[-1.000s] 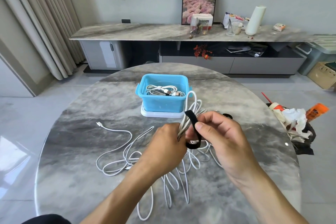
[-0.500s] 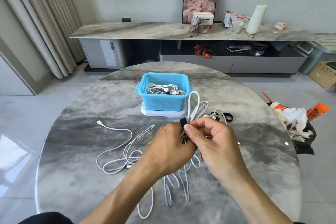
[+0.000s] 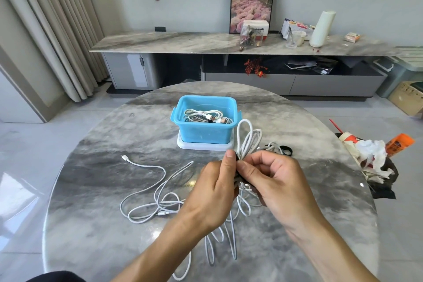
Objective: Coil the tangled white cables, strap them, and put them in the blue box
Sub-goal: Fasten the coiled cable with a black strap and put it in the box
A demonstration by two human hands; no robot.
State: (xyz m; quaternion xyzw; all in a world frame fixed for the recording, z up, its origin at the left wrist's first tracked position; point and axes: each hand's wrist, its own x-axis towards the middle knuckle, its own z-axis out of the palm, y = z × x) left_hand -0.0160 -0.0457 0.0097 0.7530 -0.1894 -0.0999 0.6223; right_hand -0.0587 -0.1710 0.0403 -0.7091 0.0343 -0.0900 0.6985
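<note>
Pinching the coiled cable (image 3: pixel 248 138), both hands' fingers (image 3: pixel 246 170) have now closed the black strap (image 3: pixel 236 155) flat.

A coiled white cable (image 3: pixel 248 137) bound by a black strap (image 3: pixel 237 157) rises beside the open blue box (image 3: pixel 203 131) holding cables.

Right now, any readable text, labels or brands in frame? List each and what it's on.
"...nsonic": partial blue print on the white box on the sideboard; the first letters are hidden behind the clear holder.
Colourful box by the white roll: print too blurred to read.
Small carton at the sideboard's right end: unreadable.
Orange bottle in the rubbish: dark label marks, unreadable.
</note>
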